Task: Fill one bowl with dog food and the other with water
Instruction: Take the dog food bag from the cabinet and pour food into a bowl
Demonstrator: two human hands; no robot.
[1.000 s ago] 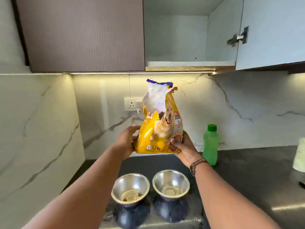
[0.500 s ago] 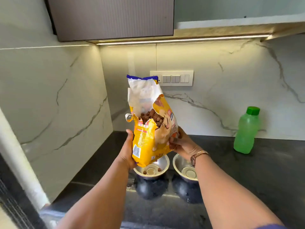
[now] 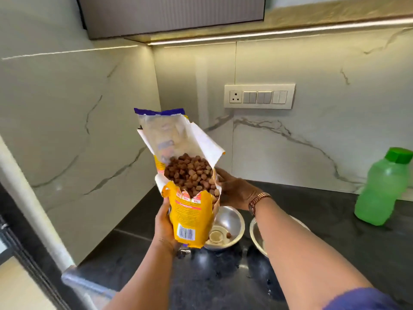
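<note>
A yellow dog food bag is held with its torn top open, brown kibble showing inside. My left hand grips the bag's lower left side. My right hand holds its right side, a watch on the wrist. Below the bag stands the left steel bowl with one or two kibble pieces in it. The right steel bowl is mostly hidden behind my right forearm. A green water bottle with a green cap stands on the counter at the right.
The bowls stand on a dark counter in a corner of marble walls. A switch plate is on the back wall. A cabinet hangs overhead. A white pillar runs down the left.
The view has swung down and left, and closer. The bag now tilts its mouth more toward me, showing more kibble. Both hands still hold it above the left bowl.
</note>
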